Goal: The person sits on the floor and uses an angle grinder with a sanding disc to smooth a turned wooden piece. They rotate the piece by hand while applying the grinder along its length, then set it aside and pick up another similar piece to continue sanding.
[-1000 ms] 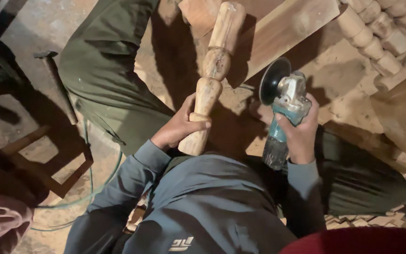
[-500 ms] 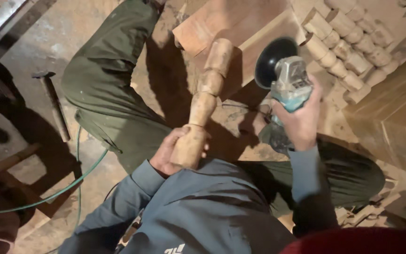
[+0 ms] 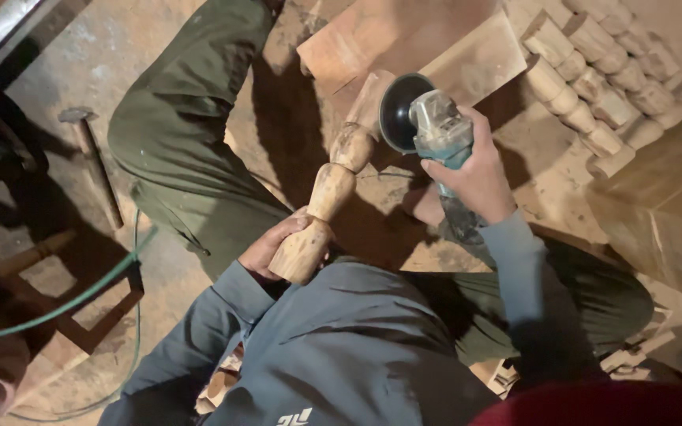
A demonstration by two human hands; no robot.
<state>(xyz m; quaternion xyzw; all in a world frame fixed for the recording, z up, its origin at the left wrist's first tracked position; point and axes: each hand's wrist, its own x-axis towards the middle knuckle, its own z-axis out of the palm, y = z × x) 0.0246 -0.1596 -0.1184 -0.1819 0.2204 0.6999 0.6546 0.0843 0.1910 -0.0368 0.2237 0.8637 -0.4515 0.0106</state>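
Sanding of a turned wooden baluster [image 3: 333,181], disc at its upper section
Left hand [image 3: 274,248] clasps its base; right hand [image 3: 475,177] grips the angle grinder [image 3: 428,130]; next likely steady contact while turning the piece

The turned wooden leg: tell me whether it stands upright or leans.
Leaning. The turned wooden leg slants up from the left hand toward the grinder disc.

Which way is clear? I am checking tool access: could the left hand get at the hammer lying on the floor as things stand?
Probably not right now. The left hand is wrapped around the turned wooden leg, and the hammer lies beyond the person's bent leg, which sits between them.
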